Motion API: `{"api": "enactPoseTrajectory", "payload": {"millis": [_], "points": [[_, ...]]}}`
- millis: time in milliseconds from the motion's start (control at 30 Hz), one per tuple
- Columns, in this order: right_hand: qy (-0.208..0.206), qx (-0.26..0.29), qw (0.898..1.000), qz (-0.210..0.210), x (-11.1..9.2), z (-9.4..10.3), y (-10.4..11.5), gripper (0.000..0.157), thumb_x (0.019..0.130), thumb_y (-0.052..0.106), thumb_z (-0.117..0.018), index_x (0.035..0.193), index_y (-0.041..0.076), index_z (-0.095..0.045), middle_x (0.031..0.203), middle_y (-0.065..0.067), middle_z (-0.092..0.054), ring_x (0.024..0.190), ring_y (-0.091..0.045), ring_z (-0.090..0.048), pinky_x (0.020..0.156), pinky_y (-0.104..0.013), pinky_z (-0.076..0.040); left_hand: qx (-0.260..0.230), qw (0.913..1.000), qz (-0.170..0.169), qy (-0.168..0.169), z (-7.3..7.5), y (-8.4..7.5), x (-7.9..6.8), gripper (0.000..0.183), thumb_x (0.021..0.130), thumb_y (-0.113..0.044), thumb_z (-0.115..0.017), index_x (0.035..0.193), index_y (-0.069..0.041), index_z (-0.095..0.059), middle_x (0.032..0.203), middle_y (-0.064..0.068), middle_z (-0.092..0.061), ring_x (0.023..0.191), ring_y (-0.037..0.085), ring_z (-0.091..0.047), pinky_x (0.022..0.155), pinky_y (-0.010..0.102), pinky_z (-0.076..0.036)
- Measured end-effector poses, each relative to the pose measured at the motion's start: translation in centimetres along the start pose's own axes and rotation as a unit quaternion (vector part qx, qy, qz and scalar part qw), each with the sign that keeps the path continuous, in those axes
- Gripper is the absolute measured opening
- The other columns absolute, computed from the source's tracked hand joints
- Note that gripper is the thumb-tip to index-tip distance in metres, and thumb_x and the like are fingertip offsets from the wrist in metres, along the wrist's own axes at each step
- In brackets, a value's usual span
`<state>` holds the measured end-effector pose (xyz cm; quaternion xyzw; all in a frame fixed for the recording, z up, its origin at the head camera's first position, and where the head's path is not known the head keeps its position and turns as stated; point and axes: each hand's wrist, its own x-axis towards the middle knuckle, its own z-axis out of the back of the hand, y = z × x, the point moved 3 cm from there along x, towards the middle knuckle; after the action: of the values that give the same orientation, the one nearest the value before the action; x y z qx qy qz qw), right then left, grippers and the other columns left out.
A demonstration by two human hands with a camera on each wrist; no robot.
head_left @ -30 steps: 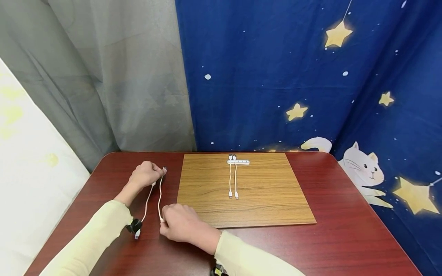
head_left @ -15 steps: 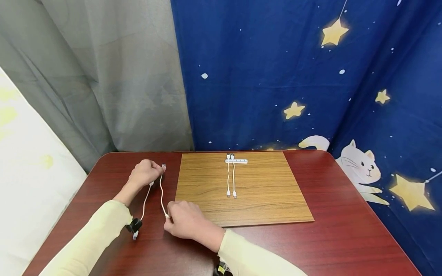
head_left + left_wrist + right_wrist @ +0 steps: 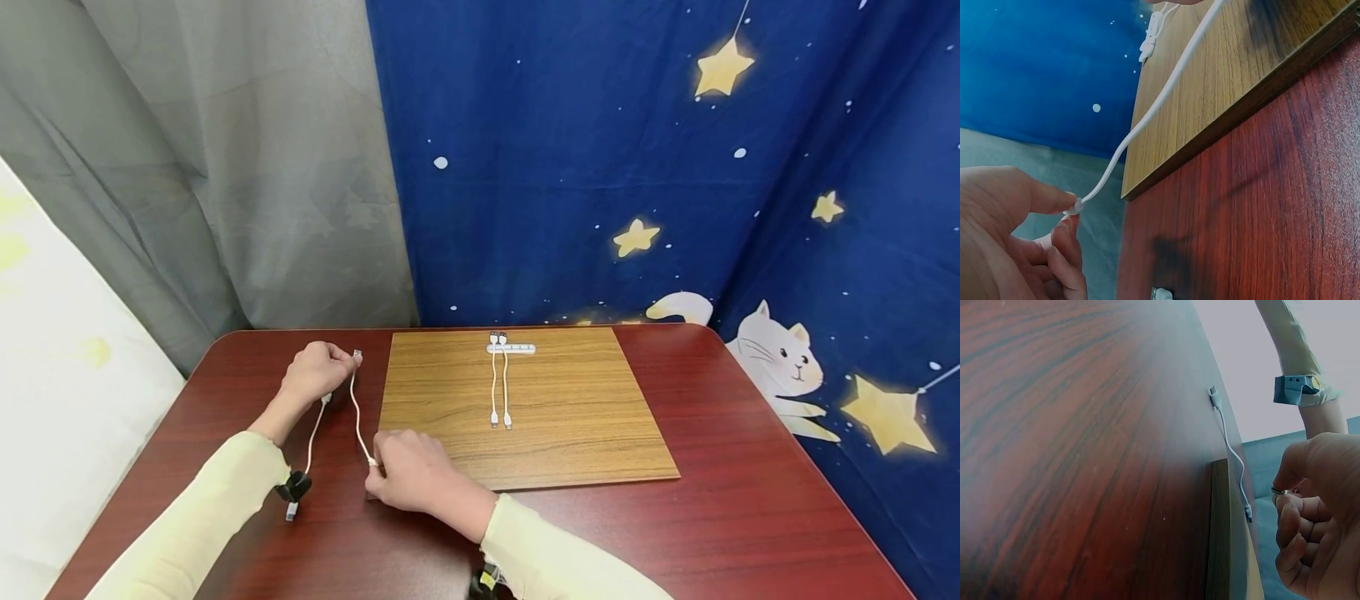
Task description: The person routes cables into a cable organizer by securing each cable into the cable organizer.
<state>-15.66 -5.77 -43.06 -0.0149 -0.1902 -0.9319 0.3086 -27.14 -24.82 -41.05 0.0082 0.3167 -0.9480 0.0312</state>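
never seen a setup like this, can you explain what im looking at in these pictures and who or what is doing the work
There's no machine: each grip is a person's bare hand. The wide view comes from a camera worn on the head, looking forward and down. The two close-ups come from cameras on the wrists, each showing that hand's work.

The left hand and right hand pinch opposite ends of one white cable. On the reddish table lies a loose cable, partly hidden by the left arm in the wide view. The wooden board bears a small white strip with two more cables lying side by side, their far ends at it.
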Motion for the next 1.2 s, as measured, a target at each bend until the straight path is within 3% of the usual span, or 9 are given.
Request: {"api": "enactPoseTrajectory", "payload": {"millis": [633, 900, 1200], "points": [[-0.007, 0.01, 1.0, 0.001, -0.3, 0.3, -0.9, 0.022, 0.081, 0.023, -0.072, 0.074, 0.023, -0.051, 0.068, 0.013, -0.048, 0.058, -0.007, -0.048, 0.049, -0.027, -0.039, -0.013, 0.9999, -0.003, -0.003, -0.1, -0.4, 0.0, 0.032, 0.095, -0.038, -0.064, 0.094, -0.008, -0.074, 0.089, 0.006, -0.069, 0.08, 0.028, -0.061, 0.066, 0.04, -0.045], [-0.017, 0.016, 1.0, -0.001, -0.6, 0.7, -1.5, 0.022, 0.079, 0.021, -0.071, 0.072, 0.022, -0.05, 0.066, 0.012, -0.047, 0.056, -0.008, -0.047, 0.047, -0.028, -0.037, -0.017, 0.9998, -0.01, -0.005, -0.2, -1.3, 0.0, 0.032, 0.095, -0.038, -0.063, 0.093, -0.008, -0.074, 0.083, 0.004, -0.068, 0.076, 0.027, -0.06, 0.063, 0.039, -0.044], [-0.016, 0.027, 0.999, -0.005, -1.1, 1.2, -2.0, 0.022, 0.079, 0.021, -0.073, 0.074, 0.022, -0.051, 0.067, 0.012, -0.048, 0.058, -0.008, -0.048, 0.049, -0.026, -0.038, -0.017, 0.9998, -0.01, -0.001, -0.1, -2.1, 0.0, 0.033, 0.096, -0.04, -0.064, 0.095, -0.009, -0.077, 0.089, 0.003, -0.071, 0.085, 0.029, -0.061, 0.072, 0.042, -0.046]]}}
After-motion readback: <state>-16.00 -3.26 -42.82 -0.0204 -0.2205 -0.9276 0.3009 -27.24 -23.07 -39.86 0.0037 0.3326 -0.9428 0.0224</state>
